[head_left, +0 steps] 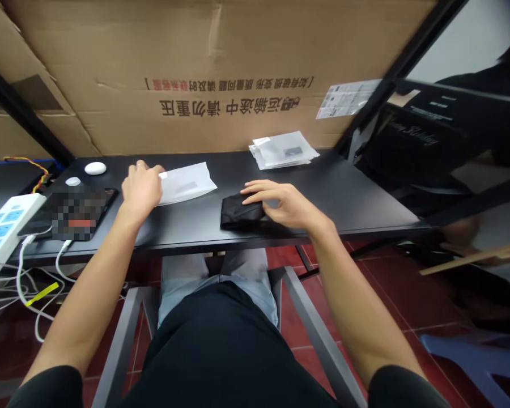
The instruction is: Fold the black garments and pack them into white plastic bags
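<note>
My left hand (142,186) is on the left end of a flat, frosted white plastic bag (189,182), its fingers curled in and the fingertips hidden from me. The bag lies slanted on the black desk, with a faint greyish patch on it. My right hand (287,204) reaches over a small folded black fabric item (239,212) near the desk's front edge. Its fingers are stretched out and apart, touching the top of that item, with the thumb by its right side. What kind of fabric thing it is, I cannot tell.
Behind the desk (204,225) stands a large cardboard sheet (238,51). More frosted bags (284,151) are stacked at the back right. To the left are a phone (85,214), a white oval case (95,168), a power strip (8,226) and cables. A person (446,119) is at the right.
</note>
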`<state>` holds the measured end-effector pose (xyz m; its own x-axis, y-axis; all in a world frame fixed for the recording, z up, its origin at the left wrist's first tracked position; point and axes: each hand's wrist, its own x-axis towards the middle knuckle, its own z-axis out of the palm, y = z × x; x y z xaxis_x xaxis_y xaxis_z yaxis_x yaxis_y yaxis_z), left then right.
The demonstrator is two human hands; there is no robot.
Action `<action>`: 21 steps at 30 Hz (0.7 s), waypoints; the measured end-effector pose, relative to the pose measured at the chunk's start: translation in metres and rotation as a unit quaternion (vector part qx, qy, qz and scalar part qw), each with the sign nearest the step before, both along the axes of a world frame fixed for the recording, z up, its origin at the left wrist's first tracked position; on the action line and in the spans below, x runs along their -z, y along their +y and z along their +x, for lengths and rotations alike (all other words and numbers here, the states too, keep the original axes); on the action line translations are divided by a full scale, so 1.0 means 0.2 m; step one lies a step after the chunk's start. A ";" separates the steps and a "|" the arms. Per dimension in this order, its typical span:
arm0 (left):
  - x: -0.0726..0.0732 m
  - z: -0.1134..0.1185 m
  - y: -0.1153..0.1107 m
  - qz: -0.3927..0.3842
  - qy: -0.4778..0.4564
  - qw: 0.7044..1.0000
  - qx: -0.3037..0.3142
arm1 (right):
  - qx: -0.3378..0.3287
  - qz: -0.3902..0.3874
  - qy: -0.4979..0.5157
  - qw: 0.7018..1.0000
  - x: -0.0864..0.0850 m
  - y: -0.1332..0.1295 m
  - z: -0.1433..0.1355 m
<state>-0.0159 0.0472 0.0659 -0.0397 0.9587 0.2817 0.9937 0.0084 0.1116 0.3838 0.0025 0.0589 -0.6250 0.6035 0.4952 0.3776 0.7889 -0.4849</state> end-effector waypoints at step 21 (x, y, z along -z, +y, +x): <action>-0.02 0.57 -0.01 0.051 -0.044 0.964 0.257 | 0.217 -0.057 0.200 0.954 0.25 0.15 0.05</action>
